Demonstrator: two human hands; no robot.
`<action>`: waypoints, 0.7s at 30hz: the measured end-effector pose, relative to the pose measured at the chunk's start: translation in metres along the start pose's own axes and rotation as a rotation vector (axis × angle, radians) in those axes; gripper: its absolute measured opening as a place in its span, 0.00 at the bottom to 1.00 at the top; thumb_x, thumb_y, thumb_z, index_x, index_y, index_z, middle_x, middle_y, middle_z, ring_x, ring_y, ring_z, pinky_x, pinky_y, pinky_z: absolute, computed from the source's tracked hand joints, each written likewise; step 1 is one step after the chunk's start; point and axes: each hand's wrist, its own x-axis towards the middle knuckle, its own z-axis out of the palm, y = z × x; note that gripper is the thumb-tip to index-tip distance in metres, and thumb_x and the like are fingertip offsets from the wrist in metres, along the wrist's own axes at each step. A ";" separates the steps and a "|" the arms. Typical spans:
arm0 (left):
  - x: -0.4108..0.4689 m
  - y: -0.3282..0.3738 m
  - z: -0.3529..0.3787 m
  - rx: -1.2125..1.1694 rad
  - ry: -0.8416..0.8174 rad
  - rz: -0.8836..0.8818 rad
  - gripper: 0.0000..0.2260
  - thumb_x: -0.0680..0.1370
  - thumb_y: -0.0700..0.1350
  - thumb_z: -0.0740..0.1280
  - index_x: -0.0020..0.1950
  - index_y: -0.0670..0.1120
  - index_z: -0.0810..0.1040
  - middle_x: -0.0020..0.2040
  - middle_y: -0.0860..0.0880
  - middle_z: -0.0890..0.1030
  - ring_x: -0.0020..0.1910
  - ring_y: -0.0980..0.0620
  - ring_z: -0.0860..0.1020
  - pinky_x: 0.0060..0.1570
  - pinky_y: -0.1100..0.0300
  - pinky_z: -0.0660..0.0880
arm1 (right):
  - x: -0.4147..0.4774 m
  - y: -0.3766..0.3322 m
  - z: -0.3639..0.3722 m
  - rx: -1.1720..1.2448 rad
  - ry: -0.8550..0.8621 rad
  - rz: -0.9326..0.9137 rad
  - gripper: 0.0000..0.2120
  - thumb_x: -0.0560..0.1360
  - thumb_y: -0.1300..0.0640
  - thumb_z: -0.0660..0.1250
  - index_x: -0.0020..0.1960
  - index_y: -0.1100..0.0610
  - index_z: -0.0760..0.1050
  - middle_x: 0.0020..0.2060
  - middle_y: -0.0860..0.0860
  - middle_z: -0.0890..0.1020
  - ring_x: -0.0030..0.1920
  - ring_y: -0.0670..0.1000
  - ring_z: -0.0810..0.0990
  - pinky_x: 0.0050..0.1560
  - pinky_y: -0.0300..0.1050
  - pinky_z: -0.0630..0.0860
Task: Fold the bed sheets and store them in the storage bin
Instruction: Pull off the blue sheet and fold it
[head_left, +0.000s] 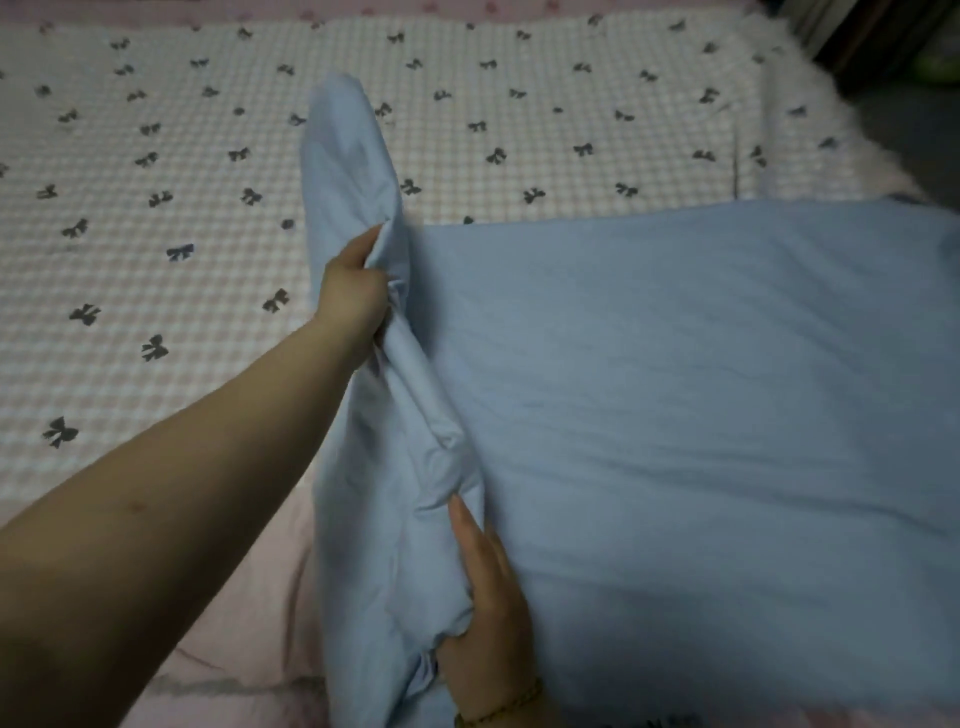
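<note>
Bed sheet (701, 389), light blue and plain, is shown spread over the right half of the bed (249, 597), its broad right portion lying flat, softly creased, and reaching toward the bed's right edge. Along its left margin the cloth is gathered into a long raised ridge running from the near edge of the bed toward the middle. The upper part of this ridge is gripped by the left hand (353, 291), whose fingers are curled round the bunched fabric, so that a loose flap stands above the fist. The lower part is held by the right hand (483, 603): one finger is laid straight along the fold while the others are buried in the bunched cloth. A thin bracelet (504, 706) is worn on the right wrist. The bed is covered by a pink-and-white checked coverlet (156, 208) printed with dark bows, left exposed over the left half and along the far edge beyond the bed sheet
</note>
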 end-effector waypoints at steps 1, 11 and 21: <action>-0.005 0.005 0.020 0.011 -0.030 0.023 0.25 0.77 0.29 0.54 0.71 0.46 0.68 0.65 0.43 0.73 0.58 0.45 0.74 0.49 0.60 0.73 | -0.005 0.007 -0.008 0.007 0.078 0.004 0.48 0.60 0.63 0.62 0.55 0.15 0.44 0.68 0.42 0.57 0.55 0.15 0.55 0.51 0.13 0.57; -0.080 -0.053 0.190 0.861 -0.644 0.124 0.26 0.81 0.49 0.58 0.76 0.47 0.52 0.77 0.46 0.53 0.75 0.49 0.54 0.71 0.58 0.50 | -0.066 0.086 -0.097 0.103 0.142 0.356 0.45 0.62 0.46 0.62 0.54 0.18 0.29 0.66 0.31 0.52 0.65 0.27 0.50 0.63 0.19 0.53; -0.110 -0.103 0.146 1.111 -0.606 0.428 0.43 0.64 0.67 0.37 0.76 0.49 0.48 0.77 0.48 0.51 0.76 0.51 0.50 0.70 0.58 0.42 | -0.046 0.084 -0.146 0.728 0.106 0.484 0.38 0.61 0.54 0.68 0.67 0.42 0.56 0.63 0.42 0.67 0.60 0.46 0.74 0.54 0.40 0.77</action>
